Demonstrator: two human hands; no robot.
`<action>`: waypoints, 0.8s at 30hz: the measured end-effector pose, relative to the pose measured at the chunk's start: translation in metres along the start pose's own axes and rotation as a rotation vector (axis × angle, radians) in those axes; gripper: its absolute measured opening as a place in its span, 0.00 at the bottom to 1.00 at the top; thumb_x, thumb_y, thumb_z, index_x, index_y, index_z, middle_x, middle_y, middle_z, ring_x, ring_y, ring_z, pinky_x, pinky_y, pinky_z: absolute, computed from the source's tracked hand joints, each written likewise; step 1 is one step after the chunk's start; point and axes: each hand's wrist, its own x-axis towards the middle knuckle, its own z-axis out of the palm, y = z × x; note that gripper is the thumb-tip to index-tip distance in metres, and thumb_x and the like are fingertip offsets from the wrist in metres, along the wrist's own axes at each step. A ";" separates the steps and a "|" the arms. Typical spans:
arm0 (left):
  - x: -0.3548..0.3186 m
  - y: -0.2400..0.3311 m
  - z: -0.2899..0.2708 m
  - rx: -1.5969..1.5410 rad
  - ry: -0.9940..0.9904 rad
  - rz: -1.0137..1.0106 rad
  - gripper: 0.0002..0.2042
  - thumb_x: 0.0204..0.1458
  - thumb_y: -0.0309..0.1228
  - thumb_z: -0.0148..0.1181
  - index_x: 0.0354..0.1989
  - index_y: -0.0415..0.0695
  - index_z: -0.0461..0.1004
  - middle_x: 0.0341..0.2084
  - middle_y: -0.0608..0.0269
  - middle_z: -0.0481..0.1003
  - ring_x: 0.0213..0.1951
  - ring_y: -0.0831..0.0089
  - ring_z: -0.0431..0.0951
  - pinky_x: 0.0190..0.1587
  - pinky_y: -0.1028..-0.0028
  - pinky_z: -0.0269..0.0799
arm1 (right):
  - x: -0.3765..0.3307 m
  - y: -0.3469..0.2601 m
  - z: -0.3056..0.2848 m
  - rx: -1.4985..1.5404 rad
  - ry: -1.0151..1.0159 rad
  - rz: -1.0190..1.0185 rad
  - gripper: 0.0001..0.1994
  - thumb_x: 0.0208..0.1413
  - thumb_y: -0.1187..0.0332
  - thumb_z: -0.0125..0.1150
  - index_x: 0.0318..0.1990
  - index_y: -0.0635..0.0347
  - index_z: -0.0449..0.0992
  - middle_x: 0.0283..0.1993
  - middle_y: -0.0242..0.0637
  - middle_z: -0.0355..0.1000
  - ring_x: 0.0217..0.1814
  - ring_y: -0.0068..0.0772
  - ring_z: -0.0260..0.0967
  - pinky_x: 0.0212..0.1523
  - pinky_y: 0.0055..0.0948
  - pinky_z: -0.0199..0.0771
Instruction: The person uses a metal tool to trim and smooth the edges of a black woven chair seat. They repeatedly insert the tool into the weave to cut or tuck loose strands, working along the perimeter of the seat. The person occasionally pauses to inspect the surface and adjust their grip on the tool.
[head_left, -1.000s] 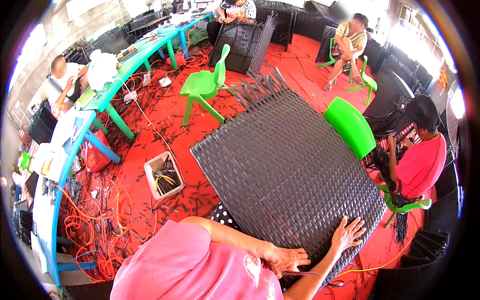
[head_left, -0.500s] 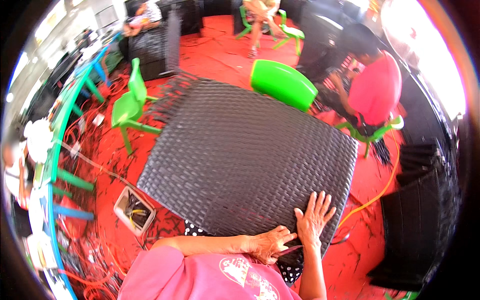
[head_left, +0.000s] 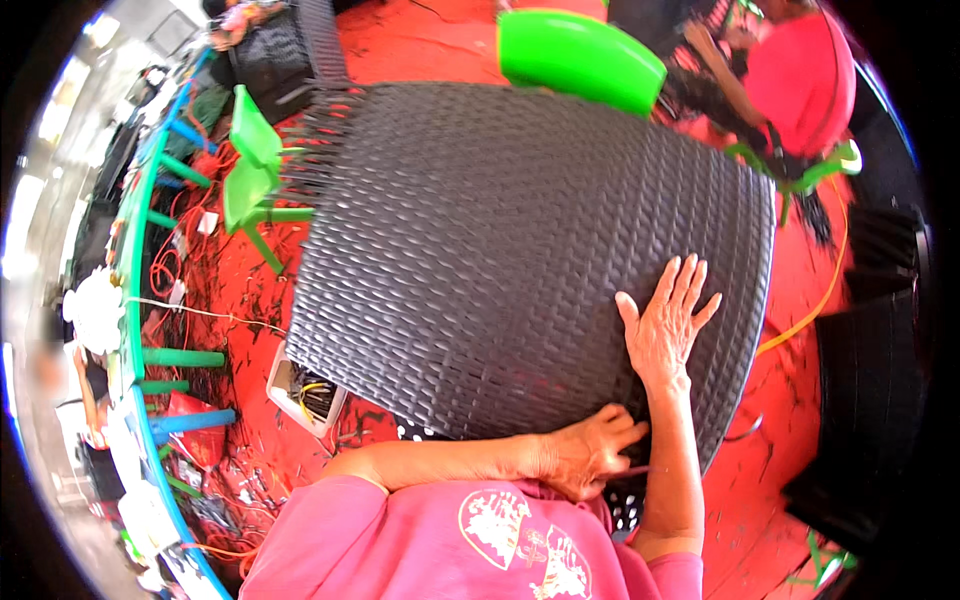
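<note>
A large dark woven panel (head_left: pixel 480 250) with a basket-like pattern lies in front of me, its loose strand ends (head_left: pixel 318 150) sticking out at the far left corner. My right hand (head_left: pixel 664 325) rests flat on its right part, fingers spread. At the near edge, my left hand (head_left: pixel 592 452) is closed, with its fingers bent over the weave. A thin dark strip (head_left: pixel 632 470) shows beside it, running toward my right forearm; the left fingertips are partly hidden.
Green chairs (head_left: pixel 580 60) stand beyond the panel and at its left (head_left: pixel 252 175). A bin of tools (head_left: pixel 308 395) sits on the red floor (head_left: pixel 400 45). A person in red (head_left: pixel 800 85) sits at the far right. A yellow hose (head_left: pixel 815 315) and dark woven pieces (head_left: pixel 870 400) lie at right.
My view has shifted, so the panel appears larger and the far chairs higher. My right hand has slid farther up the panel; my left hand stays closed at the near edge.
</note>
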 end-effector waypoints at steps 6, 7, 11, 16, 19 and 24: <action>-0.005 -0.004 0.010 0.115 0.075 0.022 0.33 0.28 0.37 0.64 0.51 0.41 0.75 0.52 0.40 0.65 0.46 0.48 0.67 0.50 0.54 0.60 | 0.017 -0.016 0.010 0.076 0.012 0.025 0.46 0.61 0.38 0.46 0.69 0.76 0.51 0.75 0.64 0.41 0.80 0.59 0.30 0.70 0.73 0.22; -0.007 -0.007 0.009 0.127 0.075 0.030 0.35 0.28 0.37 0.64 0.55 0.41 0.73 0.52 0.40 0.65 0.46 0.48 0.67 0.50 0.54 0.60 | 0.019 -0.018 0.012 0.084 0.021 0.010 0.45 0.61 0.38 0.46 0.69 0.76 0.52 0.75 0.64 0.42 0.80 0.59 0.31 0.70 0.73 0.22; -0.006 -0.003 0.009 0.181 0.076 0.067 0.38 0.25 0.36 0.64 0.55 0.40 0.71 0.50 0.44 0.66 0.46 0.50 0.67 0.51 0.56 0.60 | 0.005 0.001 0.002 0.180 0.033 -0.061 0.38 0.62 0.45 0.50 0.68 0.69 0.57 0.75 0.58 0.45 0.79 0.60 0.34 0.72 0.68 0.24; -0.003 0.000 0.010 0.130 0.048 0.040 0.36 0.26 0.35 0.65 0.53 0.40 0.72 0.48 0.47 0.67 0.46 0.52 0.67 0.52 0.58 0.60 | -0.056 0.023 -0.027 0.251 -0.024 -0.146 0.35 0.60 0.49 0.54 0.68 0.65 0.59 0.75 0.54 0.48 0.79 0.60 0.34 0.73 0.64 0.26; -0.006 -0.001 0.013 0.105 0.019 0.008 0.36 0.26 0.35 0.66 0.53 0.40 0.72 0.50 0.48 0.67 0.48 0.52 0.66 0.53 0.57 0.59 | -0.082 0.039 -0.032 0.196 -0.067 -0.048 0.38 0.56 0.49 0.59 0.69 0.63 0.59 0.76 0.50 0.46 0.80 0.56 0.32 0.74 0.64 0.24; -0.005 -0.002 0.014 0.146 0.034 -0.002 0.36 0.27 0.34 0.65 0.54 0.37 0.71 0.54 0.45 0.66 0.49 0.52 0.67 0.55 0.56 0.59 | -0.091 0.052 -0.013 0.098 -0.086 -0.046 0.40 0.55 0.45 0.58 0.69 0.62 0.59 0.77 0.47 0.45 0.81 0.54 0.29 0.73 0.66 0.19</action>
